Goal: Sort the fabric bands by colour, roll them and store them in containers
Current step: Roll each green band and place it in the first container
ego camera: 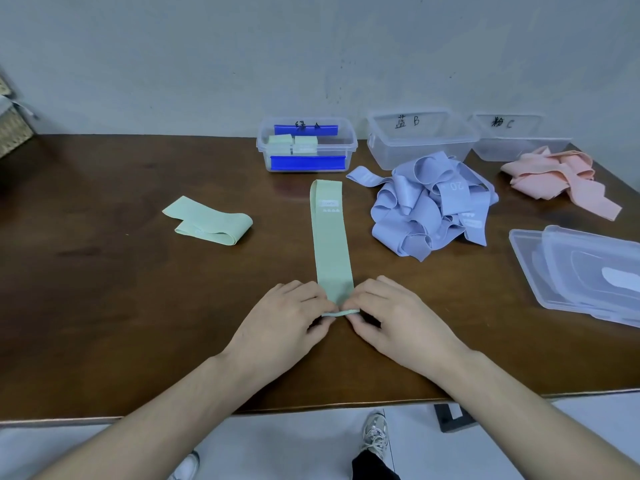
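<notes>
You are pinching the near end of a green band [331, 240] with both hands, close to the near edge of the bench [104, 289]. Your left hand [280, 320] is curling its grip onto the left side of the small folded-over end, and your right hand [398, 317] is clamping its grip on the right side. The rest of the band is lying flat, running straight away from you toward the far edge.

A second green band [211, 221] is lying folded toward the left part of the bench. A clear box with blue clips [306, 144] is sitting at the far edge, holding rolled green bands [294, 144]. Just to its right, two more clear boxes, one [420, 136] and then another [512, 136], are standing along the far edge. A heap of blue bands [433, 206] is lying in front of the middle box, and a pile of pink bands [561, 178] is lying near the far right corner. Clear lids [575, 271] are resting at the right edge.
</notes>
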Motion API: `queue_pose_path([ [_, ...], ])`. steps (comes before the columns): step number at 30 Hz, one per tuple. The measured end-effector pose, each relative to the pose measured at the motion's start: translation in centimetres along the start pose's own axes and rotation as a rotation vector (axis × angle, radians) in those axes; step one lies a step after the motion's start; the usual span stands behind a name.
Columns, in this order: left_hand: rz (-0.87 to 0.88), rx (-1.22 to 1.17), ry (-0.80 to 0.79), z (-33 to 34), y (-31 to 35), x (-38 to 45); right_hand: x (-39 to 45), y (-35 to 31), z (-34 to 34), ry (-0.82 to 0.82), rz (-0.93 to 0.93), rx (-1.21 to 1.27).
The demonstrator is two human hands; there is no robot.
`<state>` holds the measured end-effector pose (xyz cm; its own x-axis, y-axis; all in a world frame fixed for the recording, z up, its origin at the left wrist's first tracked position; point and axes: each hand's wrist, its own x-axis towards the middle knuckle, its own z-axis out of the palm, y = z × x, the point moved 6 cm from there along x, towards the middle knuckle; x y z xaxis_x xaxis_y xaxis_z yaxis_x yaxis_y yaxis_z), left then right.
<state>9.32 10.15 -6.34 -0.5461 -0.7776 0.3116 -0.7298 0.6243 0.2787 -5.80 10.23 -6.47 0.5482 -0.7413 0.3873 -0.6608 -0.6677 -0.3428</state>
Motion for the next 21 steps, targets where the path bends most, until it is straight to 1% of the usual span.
queue_pose_path([
  [5, -0.014, -0.005, -0.03, 0.1, 0.0, -0.2, -0.5, 0.9, -0.4, -0.026, 0.117, 0.137],
  [9, -0.113, -0.135, -0.062, -0.3, -1.1, 0.6, -0.1, 1.3, -0.5, -0.022, 0.152, 0.169],
  [11, -0.125, -0.169, -0.091, -0.5, -1.6, 1.0, 0.2, 1.4, -0.4, -0.011, 0.152, 0.165],
  [17, 0.029, -0.037, -0.114, -0.5, -1.7, 1.7, 0.6, 1.8, 0.0, -0.023, 0.103, 0.092],
  [21, 0.061, 0.02, -0.179, -0.3, -1.9, 2.3, 0.7, 1.8, -0.2, -0.002, 0.064, 0.062],
])
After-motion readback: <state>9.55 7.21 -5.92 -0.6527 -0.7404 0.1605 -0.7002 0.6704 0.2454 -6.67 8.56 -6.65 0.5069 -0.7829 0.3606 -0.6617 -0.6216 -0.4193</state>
